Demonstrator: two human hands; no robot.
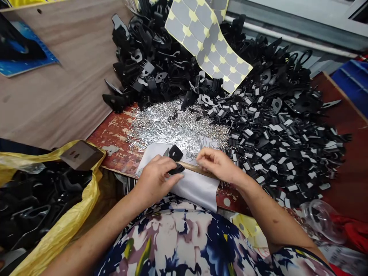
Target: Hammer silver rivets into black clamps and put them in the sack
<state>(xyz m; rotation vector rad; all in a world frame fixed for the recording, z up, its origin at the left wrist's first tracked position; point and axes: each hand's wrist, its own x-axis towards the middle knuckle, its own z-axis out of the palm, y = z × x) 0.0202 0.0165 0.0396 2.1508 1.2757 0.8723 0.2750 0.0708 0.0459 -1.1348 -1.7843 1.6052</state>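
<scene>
My left hand (158,176) is closed on a black plastic piece (175,154), gripped between thumb and fingers over the grey cloth (198,189). A narrow wooden strip (195,168) runs from beside that piece toward the right. Just above the strip, my right hand (217,163) has its thumb and fingertips pinched together. Whatever is between those fingertips is too small to make out. Right behind both hands lies a heap of thin silver pins (172,126).
Black plastic parts (161,57) are piled at the back, small black clips (267,142) at the right. A grey-and-yellow sticker sheet (209,46) rests on the pile. At left stand a yellow sack (92,199) of black parts, a brown block (82,154) and a wooden board (57,96).
</scene>
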